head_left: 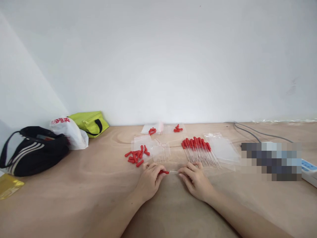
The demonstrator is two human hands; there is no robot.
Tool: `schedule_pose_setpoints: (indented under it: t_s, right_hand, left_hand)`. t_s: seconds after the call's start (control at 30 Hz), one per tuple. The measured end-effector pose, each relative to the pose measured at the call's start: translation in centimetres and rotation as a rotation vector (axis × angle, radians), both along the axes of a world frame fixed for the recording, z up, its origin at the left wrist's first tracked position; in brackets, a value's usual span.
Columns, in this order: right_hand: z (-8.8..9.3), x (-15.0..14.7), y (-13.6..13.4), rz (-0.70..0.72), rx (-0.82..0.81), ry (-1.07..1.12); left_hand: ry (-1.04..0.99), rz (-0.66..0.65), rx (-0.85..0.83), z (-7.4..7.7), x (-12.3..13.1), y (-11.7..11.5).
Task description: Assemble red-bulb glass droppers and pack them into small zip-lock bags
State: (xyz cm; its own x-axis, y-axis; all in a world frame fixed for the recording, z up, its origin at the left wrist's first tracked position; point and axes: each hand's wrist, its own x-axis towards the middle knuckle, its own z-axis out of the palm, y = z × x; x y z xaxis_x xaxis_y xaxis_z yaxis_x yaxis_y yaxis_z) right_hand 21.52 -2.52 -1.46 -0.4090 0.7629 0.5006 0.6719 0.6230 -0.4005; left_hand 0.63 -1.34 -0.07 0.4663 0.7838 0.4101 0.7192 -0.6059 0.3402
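Observation:
Between the fingertips of my left hand (150,181) is a red rubber bulb (165,172), its open end pointing right. My right hand (196,181) pinches a clear glass dropper tube (174,172), whose end faces the bulb with what looks like a small gap between them. Just beyond my left hand lie loose red bulbs (135,157), partly on a clear plastic bag. Right of them, several bare glass tubes (162,153) lie side by side. Past my right hand is a row of droppers (198,145) with red bulbs on their tubes.
Clear zip bags (224,148) lie to the right of the droppers. Two small groups of bulbs (178,128) rest on bags near the wall. A black bag (37,155), white plastic bag (71,135) and lime-green bag (86,120) stand left. A power strip (309,168) and cables (262,129) lie right.

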Motion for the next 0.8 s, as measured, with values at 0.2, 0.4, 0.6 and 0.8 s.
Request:
schedule_pose_setpoints:
  t_s: [0.2,0.4,0.6,0.8]
  right_hand:
    - [0.0,0.0,0.1,0.027,-0.017,0.009]
    - [-0.1,0.1,0.4,0.073,-0.052,0.025]
    - [0.2,0.1,0.7,0.137,-0.061,-0.004]
    - [0.5,-0.4,0.1,0.088,0.062,-0.088]
  left_hand:
    - [-0.103,-0.045,-0.053,-0.2,0.3,-0.2]
    - [-0.128,-0.125,-0.045,-0.9,0.3,0.0]
    - [-0.071,-0.182,0.019,-1.2,0.1,-0.3]
    - [0.000,-0.150,0.091,-0.5,0.2,-0.7]
